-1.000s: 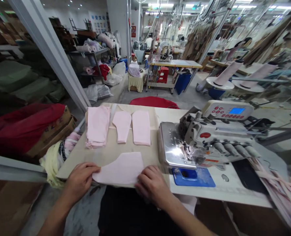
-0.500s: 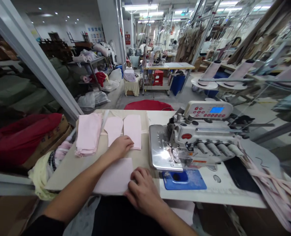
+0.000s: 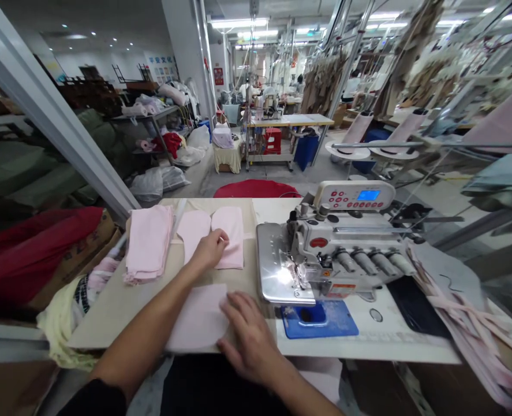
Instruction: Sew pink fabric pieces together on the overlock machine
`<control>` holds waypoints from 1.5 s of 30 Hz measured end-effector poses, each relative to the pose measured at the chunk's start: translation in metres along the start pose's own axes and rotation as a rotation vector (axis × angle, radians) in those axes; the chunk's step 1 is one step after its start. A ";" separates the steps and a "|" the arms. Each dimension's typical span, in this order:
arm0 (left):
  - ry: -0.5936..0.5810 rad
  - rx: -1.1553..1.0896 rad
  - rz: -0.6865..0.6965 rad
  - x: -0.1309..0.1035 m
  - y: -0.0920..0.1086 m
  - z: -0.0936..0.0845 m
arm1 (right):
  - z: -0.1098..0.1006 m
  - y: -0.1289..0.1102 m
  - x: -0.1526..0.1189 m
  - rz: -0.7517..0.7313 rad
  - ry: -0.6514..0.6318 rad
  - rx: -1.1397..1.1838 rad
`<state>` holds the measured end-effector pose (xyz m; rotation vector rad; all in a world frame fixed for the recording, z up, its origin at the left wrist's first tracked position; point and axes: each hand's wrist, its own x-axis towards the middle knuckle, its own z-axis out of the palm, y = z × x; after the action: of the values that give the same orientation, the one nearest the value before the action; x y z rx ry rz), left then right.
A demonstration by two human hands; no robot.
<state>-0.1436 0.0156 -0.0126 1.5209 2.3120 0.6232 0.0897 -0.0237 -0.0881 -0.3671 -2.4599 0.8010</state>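
Note:
My left hand [image 3: 211, 248] reaches over the right-hand pink fabric piece [image 3: 234, 231], its thumb and fingers pinched on the cloth, which creases beside them. Left of it lies a curved pink piece [image 3: 193, 228], and farther left a stack of pink pieces [image 3: 148, 242]. Nearer my body, a squarish pink piece [image 3: 199, 318] lies flat at the table's front edge. My right hand [image 3: 251, 335] rests at its right edge with the fingers spread.
A sewing machine [image 3: 342, 242] with a metal plate [image 3: 275, 266] stands right of the fabric. A blue tray [image 3: 336, 319] sits before it. Pink strips [image 3: 467, 323] hang at the far right. A slanted metal post [image 3: 65, 110] rises at the left.
My left hand has moved slightly up on the right-hand piece, which now shows a crease. The fingers of my right hand have spread from a curled pose. The view has shifted slightly.

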 end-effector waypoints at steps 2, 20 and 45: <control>-0.101 -0.125 0.086 -0.034 0.004 -0.012 | 0.008 0.003 -0.003 0.041 0.144 -0.003; 0.268 -0.054 -0.266 -0.187 -0.165 -0.031 | 0.007 -0.020 0.057 0.439 -0.275 -0.128; 0.125 0.244 -0.074 -0.100 -0.038 0.029 | 0.020 -0.012 0.050 0.554 -0.213 -0.384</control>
<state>-0.1209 -0.0841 -0.0559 1.5284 2.6072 0.4418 0.0359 -0.0220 -0.0749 -1.1979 -2.7459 0.5866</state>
